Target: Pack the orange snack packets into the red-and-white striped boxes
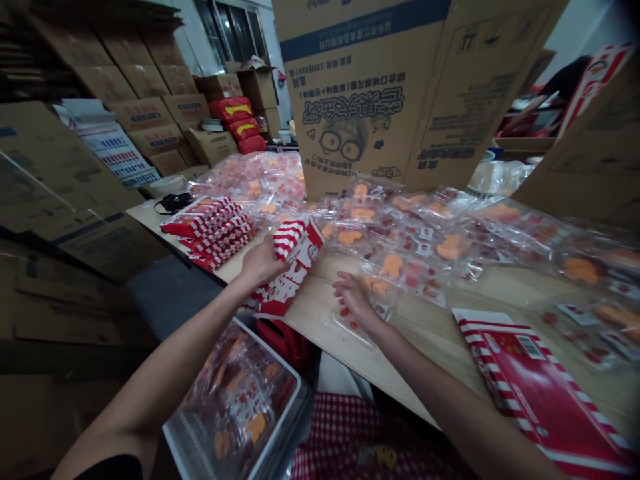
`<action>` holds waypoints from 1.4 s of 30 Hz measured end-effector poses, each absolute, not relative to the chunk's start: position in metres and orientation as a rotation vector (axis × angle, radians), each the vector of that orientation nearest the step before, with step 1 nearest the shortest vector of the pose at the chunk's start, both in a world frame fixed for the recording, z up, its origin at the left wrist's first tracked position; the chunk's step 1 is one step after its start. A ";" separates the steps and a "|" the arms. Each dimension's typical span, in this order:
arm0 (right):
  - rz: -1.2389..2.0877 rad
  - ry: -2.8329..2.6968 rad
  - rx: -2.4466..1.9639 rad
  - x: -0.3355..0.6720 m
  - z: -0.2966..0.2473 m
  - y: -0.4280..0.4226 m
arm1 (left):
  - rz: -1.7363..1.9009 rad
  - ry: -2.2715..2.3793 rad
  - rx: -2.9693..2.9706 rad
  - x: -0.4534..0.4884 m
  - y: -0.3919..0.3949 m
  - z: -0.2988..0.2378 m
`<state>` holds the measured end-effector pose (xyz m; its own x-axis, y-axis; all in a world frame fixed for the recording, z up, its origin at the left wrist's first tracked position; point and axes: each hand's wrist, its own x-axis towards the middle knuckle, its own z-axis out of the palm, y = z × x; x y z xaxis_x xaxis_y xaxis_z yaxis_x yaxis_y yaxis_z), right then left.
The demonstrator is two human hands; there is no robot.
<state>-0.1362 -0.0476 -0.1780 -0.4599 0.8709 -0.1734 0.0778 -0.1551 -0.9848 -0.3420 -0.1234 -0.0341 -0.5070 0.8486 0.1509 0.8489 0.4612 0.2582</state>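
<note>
and there went the left hand (261, 263), fingers clamped round a red-and-white striped bag (299, 257), while the right hand (356, 298) sat half-open, fingertips on a clear snack packet (354, 321)!

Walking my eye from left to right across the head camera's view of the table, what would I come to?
Stacked red-and-white striped packets → left hand holding a striped packet → right hand on a clear packet of orange shapes → flat red striped bag.
</note>
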 end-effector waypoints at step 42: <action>0.985 -1.263 -1.586 0.211 -0.195 -0.110 | -2.135 -2.260 -2.723 0.059 -0.123 -0.140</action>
<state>0.2109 -0.1105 -0.1953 0.1766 0.9820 -0.0669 0.3043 -0.1191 -0.9451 0.0589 -0.1235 -0.1404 0.1243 0.9898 0.0693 0.1253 -0.0849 0.9885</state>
